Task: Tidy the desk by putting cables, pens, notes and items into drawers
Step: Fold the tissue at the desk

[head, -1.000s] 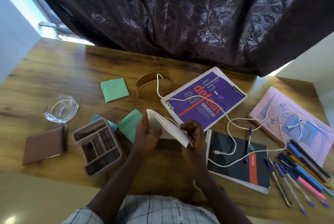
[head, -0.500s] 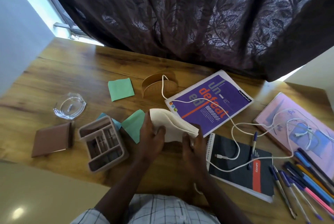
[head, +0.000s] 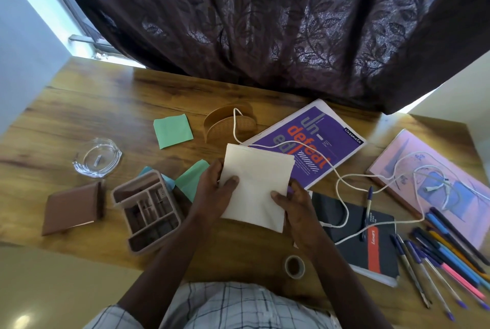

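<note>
Both hands hold a cream cloth pouch (head: 256, 185) flat above the middle of the wooden worktop (head: 79, 116); the left hand (head: 212, 190) grips its left edge, thumb on top and fingers (head: 229, 182) curled under it; the right hand (head: 294, 204) pinches the lower right edge the same way, so both hands are closed on the pouch. A white cable (head: 342, 182) trails from a small brown holder (head: 228, 123) at the back, over a purple notebook (head: 318, 140) and across a black spiral notebook (head: 371, 235) on which a blue pen (head: 367, 206) lies. Further right a pink book (head: 397, 158) carries a coiled white cable (head: 434, 185); a spread of pens (head: 445, 254) lies loose near the worktop's right edge. Left of the hands sits a pink organiser tray (head: 148, 212) with compartments, green paper notes (head: 191, 180) tucked just beside it, and another green note (head: 172, 131) further back. A glass ashtray (head: 96, 160) and a brown wallet (head: 71, 208) lie well to the left; a roll of tape (head: 294, 266) stands near the front edge, by the right forearm. A dark leaf-patterned curtain (head: 265, 23) hangs behind the worktop.
</note>
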